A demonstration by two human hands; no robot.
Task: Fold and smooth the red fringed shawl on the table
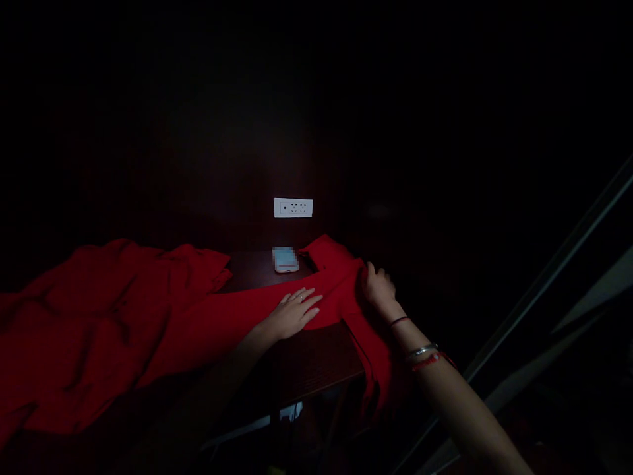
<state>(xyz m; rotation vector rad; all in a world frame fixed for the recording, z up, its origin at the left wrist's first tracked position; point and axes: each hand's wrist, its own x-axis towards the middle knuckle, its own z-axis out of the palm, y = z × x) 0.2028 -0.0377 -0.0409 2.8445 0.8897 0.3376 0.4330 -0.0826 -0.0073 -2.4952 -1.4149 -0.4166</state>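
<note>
The room is very dim, and what catches my eye is the red cloth (192, 330) lying across the dark worktop (316, 359). It is plain and matte, one strong red throughout. On the left it spreads wide in a rumpled heap with deep, shadowed creases and a few small dark marks. Towards the middle it narrows to a smoother, flatter band. On the right it widens again: one part points to the far side, and another droops over the worktop's right end in long folds that fade into the dark.

The two hands are well apart from each other. The left hand (291, 315) rests palm down on the smooth band, fingers straight and slightly spread, gripping nothing; it wears a ring (299, 298). The right hand (380, 287) is at the cloth's right part, fingers bent at its edge; from here I can't tell whether they are pinching it. On that wrist are a dark band (398, 321), a silver bangle (422, 351) and a red bracelet (425, 362).

A phone (285, 259), its screen lit pale blue, lies on the far side of the worktop, between the heap and the cloth's far right part. Above it, a white socket (293, 208) is fixed to the wall.
</note>
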